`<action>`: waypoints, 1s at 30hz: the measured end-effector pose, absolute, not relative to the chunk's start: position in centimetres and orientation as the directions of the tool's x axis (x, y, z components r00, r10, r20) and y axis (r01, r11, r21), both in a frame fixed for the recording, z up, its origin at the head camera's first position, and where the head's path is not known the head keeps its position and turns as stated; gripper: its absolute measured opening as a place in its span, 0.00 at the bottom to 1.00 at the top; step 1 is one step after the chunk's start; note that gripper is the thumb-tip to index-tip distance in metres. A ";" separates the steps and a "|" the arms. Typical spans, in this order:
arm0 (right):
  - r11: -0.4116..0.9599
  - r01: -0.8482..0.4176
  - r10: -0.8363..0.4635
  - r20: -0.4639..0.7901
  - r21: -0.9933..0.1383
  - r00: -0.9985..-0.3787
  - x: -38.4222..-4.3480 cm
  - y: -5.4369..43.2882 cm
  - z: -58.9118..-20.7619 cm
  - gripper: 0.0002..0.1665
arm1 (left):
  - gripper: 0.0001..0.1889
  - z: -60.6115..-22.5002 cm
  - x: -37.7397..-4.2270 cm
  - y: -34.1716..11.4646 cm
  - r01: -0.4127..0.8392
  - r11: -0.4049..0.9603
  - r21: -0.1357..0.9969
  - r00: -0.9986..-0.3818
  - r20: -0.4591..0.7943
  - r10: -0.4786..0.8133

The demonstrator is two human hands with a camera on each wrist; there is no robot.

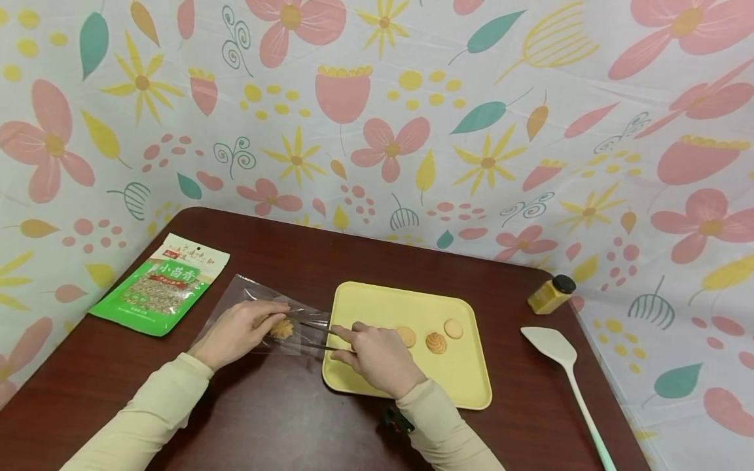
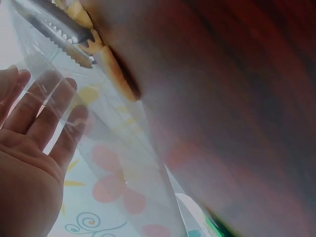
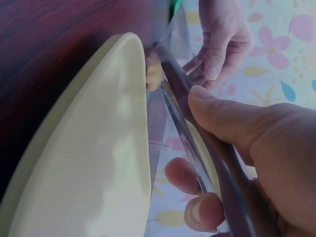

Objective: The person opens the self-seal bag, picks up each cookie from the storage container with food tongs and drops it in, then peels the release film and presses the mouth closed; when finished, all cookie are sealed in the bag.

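Note:
A clear plastic bag lies on the table with cookies inside it; the left wrist view shows a flat round cookie beside a ridged one. My left hand pinches the bag's film between thumb and fingers near its mouth. In my right hand I grip metal tongs, thumb on one arm and fingers on the other. The serrated tong tips reach into the bag, right by the cookies. Whether they still clasp one, I cannot tell.
Right of the bag is a yellow tray holding a swirled cookie and two round ones. A green seasoning packet lies at left. A black-capped spice jar and a white spatula lie at right. Patterned cloth hangs behind.

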State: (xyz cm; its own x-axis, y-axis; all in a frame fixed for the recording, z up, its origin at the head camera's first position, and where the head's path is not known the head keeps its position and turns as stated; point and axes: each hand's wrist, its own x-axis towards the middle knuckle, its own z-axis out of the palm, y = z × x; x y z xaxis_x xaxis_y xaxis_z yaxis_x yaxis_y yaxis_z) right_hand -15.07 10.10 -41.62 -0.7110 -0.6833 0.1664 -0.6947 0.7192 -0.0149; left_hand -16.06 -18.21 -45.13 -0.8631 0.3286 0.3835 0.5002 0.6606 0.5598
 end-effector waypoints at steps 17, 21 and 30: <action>0.737 -0.672 -0.660 0.137 -0.073 -0.739 -14.1 11.6 -40.8 0.28 | 0.12 -45.0 -16.0 -18.1 0.486 0.684 0.543 -0.870 0.377 0.319; 0.738 -0.672 -0.656 0.177 -0.055 -0.734 -13.8 12.5 -40.5 0.27 | 0.12 -44.9 -16.0 -18.1 0.483 0.686 0.543 -0.872 0.370 0.321; 0.744 -0.652 -0.627 0.183 -0.148 -0.757 -13.0 15.0 -39.3 0.27 | 0.13 -44.9 -15.9 -18.0 0.468 0.690 0.552 -0.880 0.358 0.311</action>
State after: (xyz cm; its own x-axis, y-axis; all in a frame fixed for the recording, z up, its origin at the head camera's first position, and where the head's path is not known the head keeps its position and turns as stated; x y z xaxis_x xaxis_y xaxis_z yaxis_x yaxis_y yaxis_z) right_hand -12.99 14.95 -39.26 -0.7571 -0.6271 0.1833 -0.6519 0.7437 -0.1483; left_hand -15.93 -18.01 -44.92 -0.8804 0.3110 0.3581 0.4682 0.6904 0.5515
